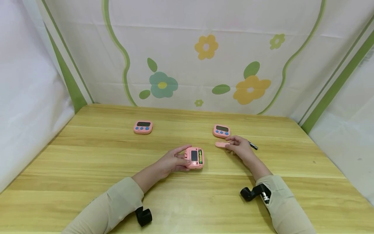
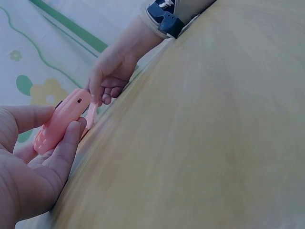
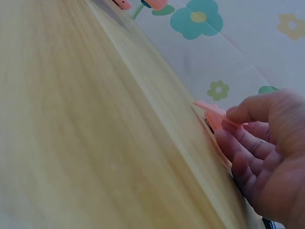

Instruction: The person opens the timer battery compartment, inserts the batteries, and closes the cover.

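Observation:
My left hand (image 1: 172, 162) grips a pink digital timer (image 1: 194, 165) over the table, thumb on one face and fingers beneath. The timer's back faces up in the head view, and a green-and-gold battery (image 1: 200, 156) lies in its uncovered slot. To the right, my right hand (image 1: 242, 150) pinches a thin pink battery cover (image 1: 221, 144) between thumb and fingers, low over the wood. From the left wrist view, the timer (image 2: 64, 119) shows edge-on. The cover (image 3: 206, 106) sticks out past the fingertips in the right wrist view.
Two more pink timers with blue buttons lie face up farther back, a left one (image 1: 143, 127) and a right one (image 1: 221, 131) just beyond my right hand. A small dark cylinder (image 1: 253, 145) lies right of that hand. A flowered cloth (image 1: 181, 39) hangs behind the wooden table (image 1: 87, 156).

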Motion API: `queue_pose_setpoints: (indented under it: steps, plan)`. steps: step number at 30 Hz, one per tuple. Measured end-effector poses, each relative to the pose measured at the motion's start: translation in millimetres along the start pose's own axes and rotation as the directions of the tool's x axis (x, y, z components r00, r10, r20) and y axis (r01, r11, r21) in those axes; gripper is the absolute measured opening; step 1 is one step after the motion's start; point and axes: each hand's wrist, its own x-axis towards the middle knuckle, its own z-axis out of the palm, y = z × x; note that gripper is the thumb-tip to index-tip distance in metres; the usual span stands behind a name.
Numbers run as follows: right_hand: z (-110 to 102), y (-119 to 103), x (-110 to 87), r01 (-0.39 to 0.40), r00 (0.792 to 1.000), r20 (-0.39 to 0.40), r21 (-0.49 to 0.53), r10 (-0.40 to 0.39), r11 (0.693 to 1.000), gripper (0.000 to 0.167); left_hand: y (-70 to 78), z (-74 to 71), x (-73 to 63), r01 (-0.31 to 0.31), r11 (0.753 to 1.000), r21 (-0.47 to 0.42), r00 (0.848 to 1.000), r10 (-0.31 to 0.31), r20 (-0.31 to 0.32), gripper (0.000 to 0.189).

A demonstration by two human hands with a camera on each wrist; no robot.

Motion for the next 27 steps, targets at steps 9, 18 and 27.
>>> queue_pose_setpoints:
  steps: [9, 18, 27]
  plan:
    - [7, -8, -4.9, 0.0, 0.997, 0.078, 0.174, -0.014, 0.985, 0.031, 0.3, 0.0, 0.3, 0.0, 1.0, -0.007, 1.0, 0.0, 0.002, 0.065]
    - [13, -11, -7.2, 0.025, 0.997, 0.073, 0.209, -0.041, 0.978, 0.026, -0.6, -1.8, 0.4, -0.001, 1.0, -0.006, 1.0, 0.001, 0.003, 0.065]
    - [23, -19, -11.1, 0.003, 0.995, 0.096, 0.232, -0.026, 0.973, 0.015, -0.6, -1.8, -0.2, -0.002, 1.0, -0.004, 1.0, 0.002, 0.004, 0.065]
